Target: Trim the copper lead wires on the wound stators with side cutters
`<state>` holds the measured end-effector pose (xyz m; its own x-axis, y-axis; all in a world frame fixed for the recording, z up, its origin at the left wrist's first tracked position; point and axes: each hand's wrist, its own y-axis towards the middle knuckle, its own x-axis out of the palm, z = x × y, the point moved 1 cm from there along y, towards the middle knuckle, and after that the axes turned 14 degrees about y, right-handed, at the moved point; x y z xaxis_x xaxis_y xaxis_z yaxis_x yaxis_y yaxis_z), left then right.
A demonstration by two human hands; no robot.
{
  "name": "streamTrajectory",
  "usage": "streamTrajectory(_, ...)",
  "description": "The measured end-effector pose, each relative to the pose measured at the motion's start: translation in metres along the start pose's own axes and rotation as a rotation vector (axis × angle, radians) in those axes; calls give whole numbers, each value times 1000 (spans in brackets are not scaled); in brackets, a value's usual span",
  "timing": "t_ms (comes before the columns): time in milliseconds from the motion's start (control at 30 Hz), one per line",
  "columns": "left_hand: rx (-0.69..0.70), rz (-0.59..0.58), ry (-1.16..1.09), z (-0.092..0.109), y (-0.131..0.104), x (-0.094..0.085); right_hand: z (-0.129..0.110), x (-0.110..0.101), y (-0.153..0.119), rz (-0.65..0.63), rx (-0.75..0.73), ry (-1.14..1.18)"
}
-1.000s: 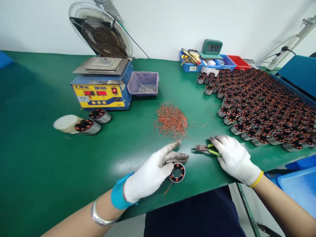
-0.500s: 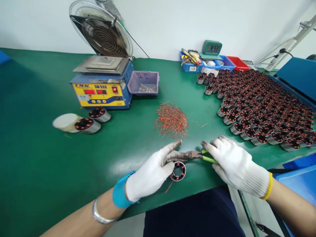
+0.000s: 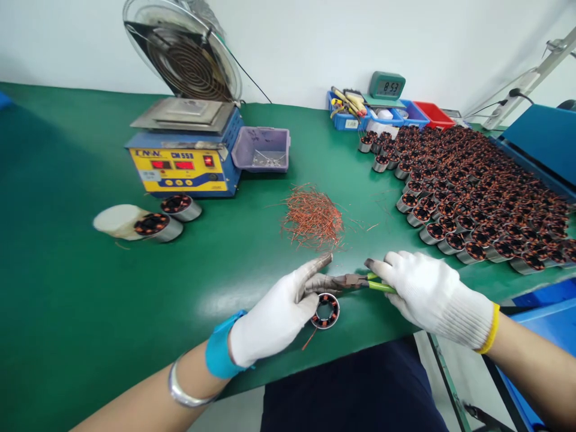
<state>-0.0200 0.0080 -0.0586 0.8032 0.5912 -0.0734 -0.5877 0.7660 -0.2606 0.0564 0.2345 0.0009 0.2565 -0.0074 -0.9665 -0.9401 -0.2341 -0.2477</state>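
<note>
My left hand (image 3: 283, 315), in a white glove with darkened fingertips, grips a motor stator (image 3: 333, 322) near the table's front edge. The stator is a metal ring with copper windings round a dark core, and one copper wire end (image 3: 308, 341) sticks out from its lower left. In my gloved right hand (image 3: 427, 294) is a pair of cutting pliers (image 3: 355, 281) with green handles. Their jaws point left, just above the stator and against my left fingers. What lies between the jaw tips is hidden by those fingers.
A heap of copper wire clippings (image 3: 312, 217) lies beyond my hands. Rows of stators (image 3: 472, 204) fill the right side. At the back left stand a blue-and-yellow solder pot unit (image 3: 184, 171), a purple tray (image 3: 261, 147) and two stators beside a white cylinder (image 3: 117, 221).
My right hand has shifted very slightly, and its fingers sit a little closer round the pliers' handles. The stator and my left hand stay almost where they were.
</note>
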Motion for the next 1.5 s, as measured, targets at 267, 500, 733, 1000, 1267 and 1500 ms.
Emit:
streamTrajectory(267,3,-15,-94,-4,0,3,-4,-14,14,77,-90,6)
streamTrajectory(500,-2,12,-89,-1,0,4,-12,-20,23,57,-127,-27)
streamTrajectory(733,9,24,-104,2,0,4,-13,-28,31,60,-199,-95)
streamTrajectory(1000,28,6,-86,0,1,3,-12,-30,34,48,-205,-138)
streamTrajectory(1267,-3,17,-89,-2,1,2,8,-6,16,91,-50,7)
streamTrajectory(1500,99,343,-94,4,2,-10,19,28,-3,133,39,145)
